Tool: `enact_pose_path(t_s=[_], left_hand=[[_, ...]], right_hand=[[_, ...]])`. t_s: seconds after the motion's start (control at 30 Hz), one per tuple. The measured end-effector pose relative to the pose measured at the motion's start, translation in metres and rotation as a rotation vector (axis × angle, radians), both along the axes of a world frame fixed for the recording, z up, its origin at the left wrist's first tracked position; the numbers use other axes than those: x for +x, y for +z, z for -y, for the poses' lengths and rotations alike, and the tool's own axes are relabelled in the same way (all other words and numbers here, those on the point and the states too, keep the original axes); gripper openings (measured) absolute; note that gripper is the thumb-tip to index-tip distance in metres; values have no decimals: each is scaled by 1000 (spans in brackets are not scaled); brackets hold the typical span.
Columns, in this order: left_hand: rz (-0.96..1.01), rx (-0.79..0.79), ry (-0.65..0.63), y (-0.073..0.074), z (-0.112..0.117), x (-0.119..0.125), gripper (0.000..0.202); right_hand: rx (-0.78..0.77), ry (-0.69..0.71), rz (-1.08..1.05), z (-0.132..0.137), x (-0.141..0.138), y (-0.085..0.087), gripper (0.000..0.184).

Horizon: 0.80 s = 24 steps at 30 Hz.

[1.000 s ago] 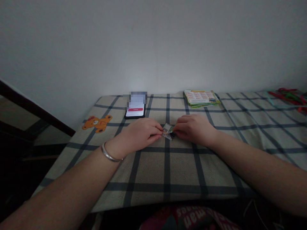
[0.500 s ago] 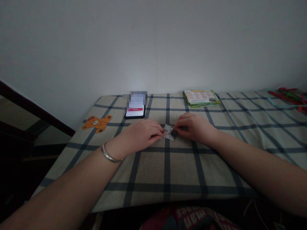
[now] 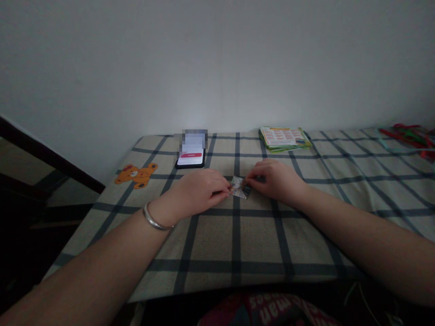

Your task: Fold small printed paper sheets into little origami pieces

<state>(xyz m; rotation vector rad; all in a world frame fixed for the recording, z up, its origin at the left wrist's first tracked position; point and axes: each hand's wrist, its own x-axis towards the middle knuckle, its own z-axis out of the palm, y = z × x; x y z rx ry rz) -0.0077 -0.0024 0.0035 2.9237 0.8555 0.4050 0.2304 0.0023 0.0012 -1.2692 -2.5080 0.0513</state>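
A small square of printed paper (image 3: 240, 192) is between my two hands, low over the checked tablecloth (image 3: 214, 235). At its left edge my left hand (image 3: 200, 192), with a silver bangle on the wrist, is closed in a pinch. My right hand (image 3: 272, 181) has thumb and forefinger pressed together at the paper's upper right edge. The fingertips cover parts of both edges, and a dark striped area shows on the paper's right side.
A lit phone (image 3: 190, 156) leans near the wall behind my left hand. Left of it lies an orange teddy bear cutout (image 3: 136, 175). A stack of printed cards (image 3: 285, 138) sits at the back. Red and green strips (image 3: 408, 136) lie far right.
My right fingertips have shifted slightly left along the paper. Its dark right part, curled up earlier, now looks flatter. My left hand has barely moved.
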Motion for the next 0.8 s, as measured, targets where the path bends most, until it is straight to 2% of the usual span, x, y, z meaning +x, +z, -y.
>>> enact_pose_path(t_s=[0.27, 0.43, 0.6, 0.8], left_hand=[[-42, -13, 32, 5, 2, 1, 19], [-25, 5, 48, 0, 0, 0, 19], [-3, 86, 125, -5, 0, 1, 17], [1, 133, 99, -8, 2, 3, 20]], right_hand=[[-49, -43, -43, 2, -2, -2, 20], [-113, -89, -72, 3, -5, -3, 20], [-187, -121, -120, -1, -4, -4, 21], [-234, -146, -146, -2, -4, -6, 21]])
